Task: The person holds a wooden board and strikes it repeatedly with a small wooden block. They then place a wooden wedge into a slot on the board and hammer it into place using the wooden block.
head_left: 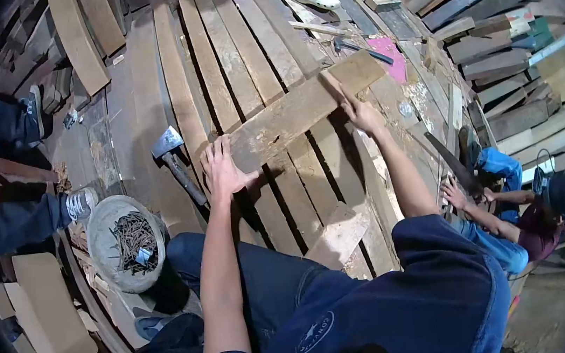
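A wooden board [289, 113] lies across several parallel planks [223, 64]. At its left end is my left hand [223, 168], fingers spread over the edge and thumb apart. Near the board's right end my right hand [361, 112] is closed around a thin light strip of wood [333, 87] that rests on the board's face. An axe or hatchet [167, 143] lies on the planks left of my left hand, its dark handle pointing down. A short wood offcut [339, 235] lies on the planks below the board, near my lap.
A bucket of nails [137, 244] stands at the left. A hammer [362, 49] lies beside a pink sheet [390, 61]. At the lower right a co-worker [513, 219] sits with a saw [453, 161]. Other people's legs show at left and top. Stacked timber [508, 64] fills the right.
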Available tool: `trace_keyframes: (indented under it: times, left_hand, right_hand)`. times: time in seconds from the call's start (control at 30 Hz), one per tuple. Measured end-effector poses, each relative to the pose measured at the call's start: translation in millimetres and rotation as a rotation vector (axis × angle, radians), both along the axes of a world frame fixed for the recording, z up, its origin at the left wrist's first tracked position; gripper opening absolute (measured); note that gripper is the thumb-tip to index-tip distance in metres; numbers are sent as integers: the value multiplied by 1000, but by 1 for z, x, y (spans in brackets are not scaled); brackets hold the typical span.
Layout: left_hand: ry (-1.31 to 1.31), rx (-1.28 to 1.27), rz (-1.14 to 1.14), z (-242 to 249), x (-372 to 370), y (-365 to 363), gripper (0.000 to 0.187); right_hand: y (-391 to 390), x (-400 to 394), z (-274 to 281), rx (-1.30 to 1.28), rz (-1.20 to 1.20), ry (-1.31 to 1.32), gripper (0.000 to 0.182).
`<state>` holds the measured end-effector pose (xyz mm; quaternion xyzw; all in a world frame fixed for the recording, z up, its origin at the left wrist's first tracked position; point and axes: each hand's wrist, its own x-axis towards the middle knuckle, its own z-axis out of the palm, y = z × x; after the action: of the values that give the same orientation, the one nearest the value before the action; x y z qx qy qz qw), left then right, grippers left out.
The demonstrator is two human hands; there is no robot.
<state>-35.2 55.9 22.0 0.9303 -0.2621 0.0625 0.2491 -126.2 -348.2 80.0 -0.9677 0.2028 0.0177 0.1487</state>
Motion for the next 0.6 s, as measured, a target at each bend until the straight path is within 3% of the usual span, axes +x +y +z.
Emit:
trace_keyframes:
  times: [0.03,0.07,0.1,0.13,0.17,0.3,0.37,0.47,0.6]
  left_hand:
    - [-24,-2,-9,-4,-1,0,116]
    - [28,-14,-29,-2,0,1,119]
    - [25,12,-29,-2,-1,2,120]
    - [14,37,-27,-4,-2,2,121]
    - [3,53,-15,-5,0,2,123]
    - [136,48,-11,-12,6,5,125]
    - [190,74,-8,0,1,6,128]
    - [107,50,-23,-4,1,6,122]
    - [96,158,-13,16,-6,-2,128]
  right_hand:
    - [-54,6,-64,-108,-58,-279,55]
    - [-63,10,-46,50,-343,-212,54]
    - [-73,10,-42,-14,-470,-326,55]
    - [-110,20,-75,-1,-502,-456,58]
    - [-105,24,-43,104,-572,-142,63]
    - [-60,-2,-37,74,-636,-430,64]
    - [-14,-39,-38,163,-698,-398,66]
    - [6,-98,-114,146,-632,-353,65]
    - [26,-161,-165,64,-533,-344,61]
